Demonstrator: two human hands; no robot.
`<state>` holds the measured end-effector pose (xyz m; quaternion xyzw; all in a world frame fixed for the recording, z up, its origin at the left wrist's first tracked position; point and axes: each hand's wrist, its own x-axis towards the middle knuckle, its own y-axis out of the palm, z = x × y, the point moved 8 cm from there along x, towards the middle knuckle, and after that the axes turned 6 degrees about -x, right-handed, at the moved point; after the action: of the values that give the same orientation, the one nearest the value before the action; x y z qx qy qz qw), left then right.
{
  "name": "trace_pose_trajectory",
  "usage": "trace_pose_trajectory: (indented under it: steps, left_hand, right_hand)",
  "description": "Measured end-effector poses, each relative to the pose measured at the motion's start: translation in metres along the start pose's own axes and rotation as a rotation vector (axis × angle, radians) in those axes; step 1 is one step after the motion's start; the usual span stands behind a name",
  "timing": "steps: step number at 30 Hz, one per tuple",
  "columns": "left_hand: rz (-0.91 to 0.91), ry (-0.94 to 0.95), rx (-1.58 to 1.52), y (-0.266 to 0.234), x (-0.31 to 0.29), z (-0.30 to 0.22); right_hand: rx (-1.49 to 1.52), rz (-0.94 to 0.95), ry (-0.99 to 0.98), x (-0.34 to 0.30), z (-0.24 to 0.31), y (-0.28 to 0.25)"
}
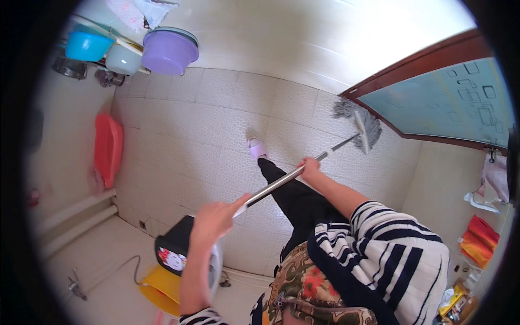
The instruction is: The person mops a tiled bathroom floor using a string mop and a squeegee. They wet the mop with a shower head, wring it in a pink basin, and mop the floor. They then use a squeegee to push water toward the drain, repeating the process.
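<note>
Both my hands grip a long-handled mop with a silver metal pole (273, 187). My left hand (215, 218) is closed round the upper end of the pole, its thumb or finger lying along it. Farther down the pole, my right hand (310, 167) is wrapped round the metal shaft. The grey string mop head (374, 130), on a white bar, rests on the tiled floor (216, 122) at the far right, beside the foot of a door (444, 97) with a brown frame and blue glass.
A purple basin (169, 52), a blue basin (88, 46) and a pale basin (123, 59) stand at the far left. A red tub (109, 149) leans at the left wall above white pipes (81, 211). Near my left forearm are a black item (176, 244) and a yellow container (158, 290).
</note>
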<state>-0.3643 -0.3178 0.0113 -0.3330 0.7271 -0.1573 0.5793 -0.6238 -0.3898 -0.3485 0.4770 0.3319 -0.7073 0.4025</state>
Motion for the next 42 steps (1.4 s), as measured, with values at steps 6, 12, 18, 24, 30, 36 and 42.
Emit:
trace_pose_trajectory:
  steps: [6,12,18,24,30,36,42]
  left_hand:
    - [0.072,0.101,0.030,-0.060,0.053,0.055]
    - [0.058,0.216,0.020,-0.144,0.057,0.106]
    - [0.143,0.271,0.241,-0.223,0.051,0.154]
    - [0.350,0.339,0.331,-0.295,0.074,0.201]
    - [0.398,0.240,0.338,-0.354,0.053,0.283]
    - [0.437,0.093,0.473,-0.418,-0.008,0.366]
    - [0.436,0.010,0.641,-0.451,0.016,0.358]
  right_hand:
    - [-0.008,-0.164,0.024,0.028,0.017,0.054]
    - [0.166,-0.142,0.078,-0.016,0.021,0.137]
    - [0.124,-0.187,0.062,-0.072,0.021,0.220]
    - [0.141,-0.364,-0.014,-0.081,0.012,0.291]
    - [0.392,-0.268,-0.024,-0.144,-0.016,0.408]
    - [0.837,0.285,0.167,-0.340,-0.055,0.574]
    - [1.098,0.402,0.278,-0.360,-0.027,0.633]
